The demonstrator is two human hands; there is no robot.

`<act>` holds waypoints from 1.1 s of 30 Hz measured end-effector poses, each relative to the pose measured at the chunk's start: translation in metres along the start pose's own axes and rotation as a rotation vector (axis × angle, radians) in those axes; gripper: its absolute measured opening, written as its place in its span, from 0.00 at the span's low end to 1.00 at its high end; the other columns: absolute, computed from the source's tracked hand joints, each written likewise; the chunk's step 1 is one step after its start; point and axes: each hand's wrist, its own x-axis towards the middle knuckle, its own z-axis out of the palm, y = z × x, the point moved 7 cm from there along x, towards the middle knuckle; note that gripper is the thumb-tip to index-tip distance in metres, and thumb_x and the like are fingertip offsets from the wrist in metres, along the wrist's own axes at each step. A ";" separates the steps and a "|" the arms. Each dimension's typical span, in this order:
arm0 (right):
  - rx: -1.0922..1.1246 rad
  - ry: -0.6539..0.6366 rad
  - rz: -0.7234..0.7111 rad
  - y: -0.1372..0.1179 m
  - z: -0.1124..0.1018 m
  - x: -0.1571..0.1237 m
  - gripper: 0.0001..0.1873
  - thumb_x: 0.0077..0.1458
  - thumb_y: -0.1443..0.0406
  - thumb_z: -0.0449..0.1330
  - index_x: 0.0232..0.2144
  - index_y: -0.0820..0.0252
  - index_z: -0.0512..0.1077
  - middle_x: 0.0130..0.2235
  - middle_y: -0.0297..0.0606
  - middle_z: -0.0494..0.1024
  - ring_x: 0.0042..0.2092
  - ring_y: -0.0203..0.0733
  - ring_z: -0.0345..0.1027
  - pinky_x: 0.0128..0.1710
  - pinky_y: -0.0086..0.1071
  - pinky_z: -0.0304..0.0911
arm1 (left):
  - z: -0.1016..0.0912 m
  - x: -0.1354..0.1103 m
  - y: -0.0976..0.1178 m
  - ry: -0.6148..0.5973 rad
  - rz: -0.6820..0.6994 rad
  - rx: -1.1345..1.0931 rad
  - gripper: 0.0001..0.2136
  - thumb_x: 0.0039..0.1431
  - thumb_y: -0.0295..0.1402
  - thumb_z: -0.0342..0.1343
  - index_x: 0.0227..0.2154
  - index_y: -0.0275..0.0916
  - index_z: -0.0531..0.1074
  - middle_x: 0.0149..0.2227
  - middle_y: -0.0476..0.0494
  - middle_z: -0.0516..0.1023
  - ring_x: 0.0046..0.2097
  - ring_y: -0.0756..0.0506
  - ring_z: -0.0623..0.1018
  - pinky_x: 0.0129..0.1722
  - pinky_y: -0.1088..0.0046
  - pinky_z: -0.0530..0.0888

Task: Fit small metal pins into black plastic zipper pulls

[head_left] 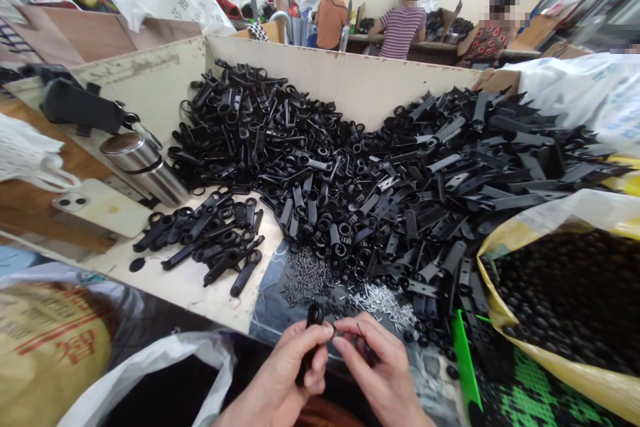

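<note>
Here's the left hand (pixel 287 363) closing firmly around a black plastic part (pixel 314 333), gripping it upright at the bottom centre of the frame! The right hand (pixel 375 367) is coming in just beside it, pinching a thin dark piece (pixel 364 340) between its fingertips (pixel 345 325). Right behind them, bright metal pins (pixel 380 303) and darker pins (pixel 305 277) are lying scattered across a denim cloth (pixel 273 307). Filling the middle of the frame, a huge heap of black plastic parts (pixel 350 173) is pressing against a cream board wall (pixel 340 80), while a smaller batch of parts (pixel 200 240) is sitting apart on the tabletop (pixel 170 287). Over on the right, a yellow sack (pixel 500 280) is bulging with round black pieces (pixel 565 293), and a green plastic strip (pixel 465 360) is standing at its edge. On the left, a stainless steel flask (pixel 143 167) is lying beside a face-down phone (pixel 95 207). Up at the top, three co-workers (pixel 405 20) are sitting at a far bench (pixel 430 50) with their backs turned.
</note>
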 end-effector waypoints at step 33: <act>-0.265 -0.200 -0.148 -0.005 0.020 0.011 0.05 0.67 0.66 0.56 0.42 0.58 0.73 0.31 0.34 0.74 0.29 0.38 0.71 0.28 0.30 0.63 | -0.044 -0.006 0.007 0.096 0.210 0.533 0.33 0.52 0.32 0.67 0.63 0.41 0.68 0.68 0.35 0.66 0.63 0.36 0.70 0.53 0.67 0.72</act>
